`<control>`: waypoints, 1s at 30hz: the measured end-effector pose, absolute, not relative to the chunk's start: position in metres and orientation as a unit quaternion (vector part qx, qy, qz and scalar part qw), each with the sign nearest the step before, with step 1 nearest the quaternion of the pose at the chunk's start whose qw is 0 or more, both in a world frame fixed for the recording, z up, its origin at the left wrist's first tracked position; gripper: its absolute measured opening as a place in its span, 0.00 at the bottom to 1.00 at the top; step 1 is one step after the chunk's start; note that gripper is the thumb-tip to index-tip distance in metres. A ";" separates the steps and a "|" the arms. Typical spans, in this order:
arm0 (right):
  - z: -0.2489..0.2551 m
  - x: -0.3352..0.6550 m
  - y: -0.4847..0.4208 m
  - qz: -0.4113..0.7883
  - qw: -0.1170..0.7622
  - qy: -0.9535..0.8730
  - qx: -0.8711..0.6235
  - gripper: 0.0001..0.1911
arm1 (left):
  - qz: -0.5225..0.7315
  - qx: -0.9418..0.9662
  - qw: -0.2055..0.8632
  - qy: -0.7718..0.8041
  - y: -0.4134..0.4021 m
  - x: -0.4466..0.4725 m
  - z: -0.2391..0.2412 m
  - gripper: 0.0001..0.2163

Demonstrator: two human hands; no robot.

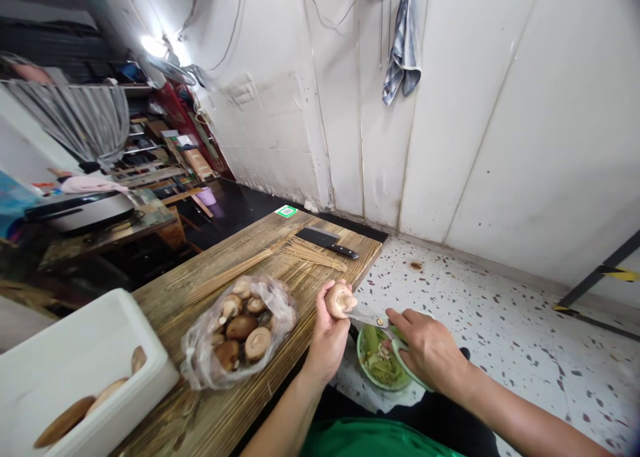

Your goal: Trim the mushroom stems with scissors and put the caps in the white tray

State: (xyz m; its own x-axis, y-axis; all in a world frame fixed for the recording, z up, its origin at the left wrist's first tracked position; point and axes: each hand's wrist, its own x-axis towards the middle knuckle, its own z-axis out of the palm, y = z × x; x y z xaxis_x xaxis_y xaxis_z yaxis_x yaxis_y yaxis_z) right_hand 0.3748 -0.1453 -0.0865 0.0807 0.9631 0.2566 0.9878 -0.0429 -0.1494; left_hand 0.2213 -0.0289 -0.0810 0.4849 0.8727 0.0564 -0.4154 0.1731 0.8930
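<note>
A pale brown mushroom [339, 299] is gripped in my left hand [329, 337], its stem pointing right. My right hand [433, 347] is closed around the light green handles of a pair of scissors [367, 318], whose blades reach to the mushroom's stem. Beneath the scissors, a green bowl [361, 362] on the floor holds yellow-green scraps and small cut pieces. On the wooden table to the left, a clear plastic bag [193, 357] lies open, filled with several brown-capped mushrooms [242, 327].
A white bin [163, 370] with several mushrooms inside stands at the table's left end. Thin wooden skewers [310, 251] and a black-handled cleaver [325, 238] lie at the far end of the wooden table [200, 417]. A towel [403, 50] hangs on the white wall.
</note>
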 end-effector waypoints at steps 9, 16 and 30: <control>-0.075 0.370 -0.135 -0.016 0.090 -0.670 -0.736 0.22 | 0.479 0.462 0.699 0.262 -0.030 0.230 -0.087 0.31; -0.070 0.369 -0.126 -0.011 0.021 -0.687 -0.726 0.11 | 0.463 0.441 0.717 0.278 -0.035 0.232 -0.092 0.31; -0.076 0.392 -0.130 0.337 0.456 -0.494 -0.659 0.17 | 0.428 0.499 0.702 0.275 -0.022 0.225 -0.103 0.32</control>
